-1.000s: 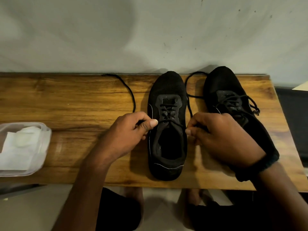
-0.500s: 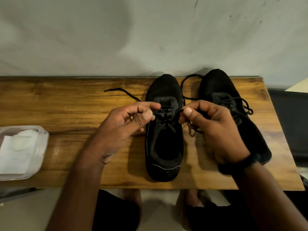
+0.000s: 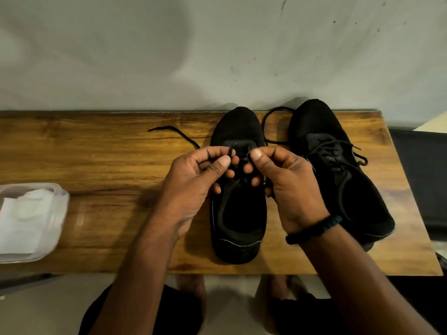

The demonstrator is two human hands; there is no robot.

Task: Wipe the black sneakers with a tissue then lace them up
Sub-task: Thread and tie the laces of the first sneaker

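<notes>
Where the wall [image 3: 217, 49] meets it, a wooden bench [image 3: 101, 165] carries two black sneakers side by side, toes toward the wall. The right sneaker [image 3: 338, 170] lies at a slight angle near the bench's right end, its laces threaded and tied. The left sneaker [image 3: 238, 213] stands just beside it, near the front edge, with its opening facing up. Above this sneaker's tongue the two hands meet, fingertips almost touching. The left hand [image 3: 193, 184] pinches one strand of the lace [image 3: 174, 131] between thumb and forefinger; the free end of that strand trails left across the bench. The right hand [image 3: 287, 187], a dark band [image 3: 314, 229] at its wrist, pinches the other strand in the same way; a loop of it curves toward the wall between the two sneakers. At the bench's left end, well apart from the sneakers, a clear tub [image 3: 58, 213] holds white tissues [image 3: 21, 213].
</notes>
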